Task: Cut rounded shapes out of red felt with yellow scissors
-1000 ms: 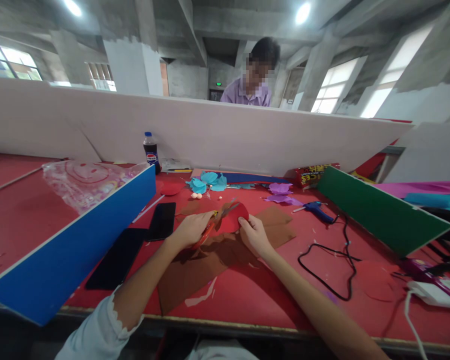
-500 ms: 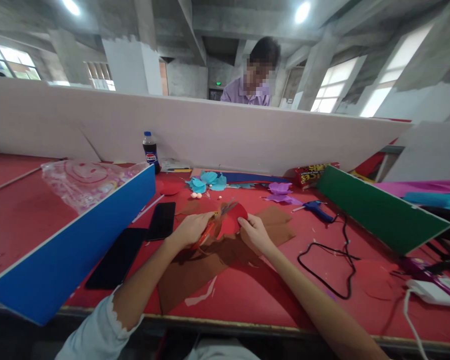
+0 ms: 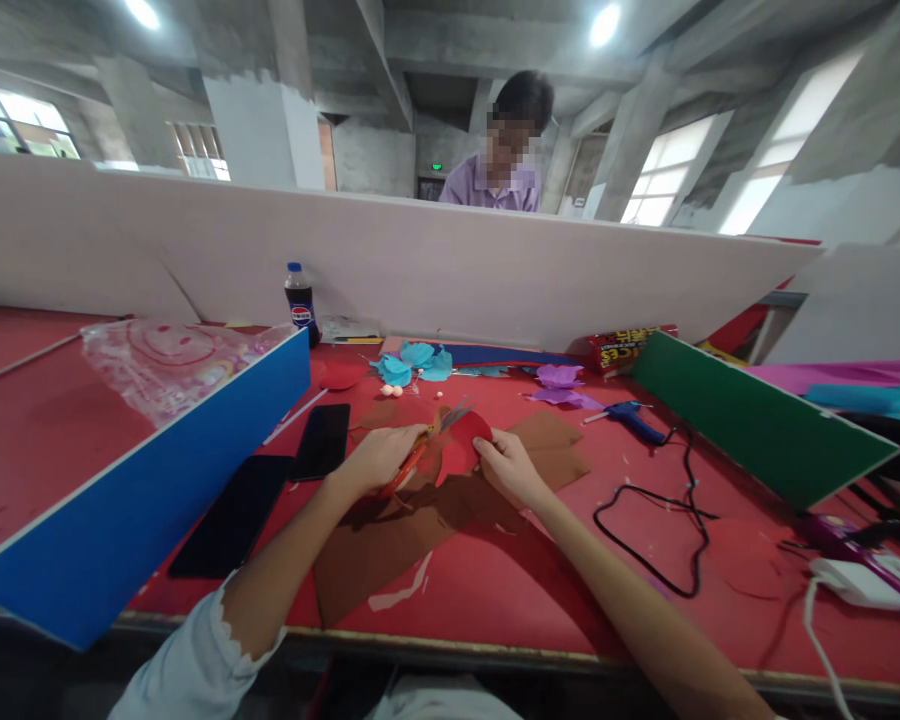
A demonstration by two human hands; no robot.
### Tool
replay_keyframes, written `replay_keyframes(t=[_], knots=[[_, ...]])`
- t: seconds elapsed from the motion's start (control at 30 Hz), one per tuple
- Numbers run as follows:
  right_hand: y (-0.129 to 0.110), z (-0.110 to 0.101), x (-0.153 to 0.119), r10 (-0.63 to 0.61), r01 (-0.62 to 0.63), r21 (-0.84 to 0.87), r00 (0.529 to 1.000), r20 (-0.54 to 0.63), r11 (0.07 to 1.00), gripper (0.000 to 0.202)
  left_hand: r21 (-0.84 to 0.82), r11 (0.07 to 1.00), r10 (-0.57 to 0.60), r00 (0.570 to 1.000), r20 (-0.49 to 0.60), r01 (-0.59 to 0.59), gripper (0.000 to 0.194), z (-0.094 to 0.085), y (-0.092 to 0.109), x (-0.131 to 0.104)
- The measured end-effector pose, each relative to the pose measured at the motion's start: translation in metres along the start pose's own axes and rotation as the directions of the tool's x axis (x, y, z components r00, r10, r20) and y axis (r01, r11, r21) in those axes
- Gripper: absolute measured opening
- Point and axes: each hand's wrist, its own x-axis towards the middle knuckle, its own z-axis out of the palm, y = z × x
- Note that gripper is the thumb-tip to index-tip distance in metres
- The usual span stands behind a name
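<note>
My left hand (image 3: 385, 458) is closed around the orange handles of a pair of scissors (image 3: 414, 458), whose blades point up and right. Against those blades is a piece of red paper (image 3: 471, 432) with a rounded edge. Thumb and fingers of my right hand (image 3: 504, 460) pinch the paper at its right side. Beneath both hands lie creased sheets of brown paper (image 3: 379, 560), spread over the red tabletop. A thin pale red offcut (image 3: 401, 588) rests near the front of the brown sheet.
Two dark phones or tablets (image 3: 229, 515) lie left, beside a blue board (image 3: 150, 480). A green board (image 3: 765, 420) stands right. Behind are a cola bottle (image 3: 300, 300), blue paper petals (image 3: 416, 362) and purple ones (image 3: 559, 378). A blue glue gun (image 3: 637, 422) trails a black cord. Across the white partition is a person (image 3: 495, 185).
The scissor blades look more spread than before, and the red paper has shifted slightly between them. Both hands stay nearly in place.
</note>
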Motion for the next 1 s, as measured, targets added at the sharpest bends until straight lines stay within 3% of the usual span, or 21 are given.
replay_keyframes(t=[0.33, 0.77, 1.0], knots=[[-0.003, -0.005, 0.0, -0.009, 0.009, -0.044, 1.0, 0.017, 0.999, 0.025, 0.002, 1.0, 0.012, 1.0, 0.013, -0.012, 0.04, -0.008, 0.001, -0.003], [0.004, -0.007, 0.003, -0.002, 0.002, -0.024, 1.0, 0.0, 1.0, 0.026, 0.128, 0.992, -0.023, 0.998, 0.056, 0.016, 0.023, -0.013, 0.002, -0.004], [0.001, -0.008, 0.003, 0.018, -0.019, 0.02, 0.999, 0.041, 1.0, 0.024, 0.029, 0.999, -0.022, 1.0, 0.005, 0.021, 0.036, -0.012, -0.003, -0.004]])
